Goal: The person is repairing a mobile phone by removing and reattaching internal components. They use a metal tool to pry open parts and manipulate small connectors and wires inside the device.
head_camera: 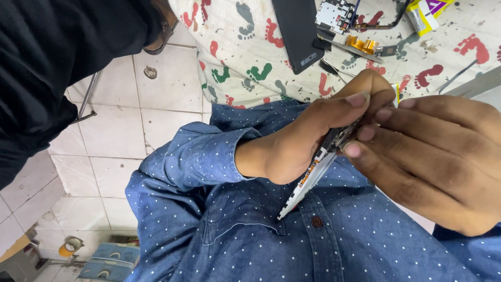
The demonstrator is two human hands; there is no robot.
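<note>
From the head camera, looking down the person's own chest, the left hand [308, 141] comes out of a rolled cuff of a blue white-dotted cotton shirt [250, 230] and closes around the upper end of a thin, flat opened phone body with a pale frame and an exposed orange-and-dark circuit edge [308, 180]. Its thumb lies along the top and its curled fingers wrap the far side, so the grip is tight on the device. The right hand [438, 156] meets it from the other side, fingers [365, 133] nearly straight and pressed against the same upper end; their tips touch the device just beside the left thumb (whether they pinch it or only press on it cannot be told). The phone body runs down and to the left out of both hands, seen edge-on and tilted, its lower corner free just above the shirt front, near a dark red shirt button [316, 222].

Beyond the hands lies a white cloth printed with red, green and grey footprints [245, 47]. On it rest a flat black rectangular panel [297, 31], a bare circuit board with metal shields [335, 14], a small orange flex ribbon piece [362, 44] and a yellow tube [422, 14]. White floor tiles [120, 125] show to the left.
</note>
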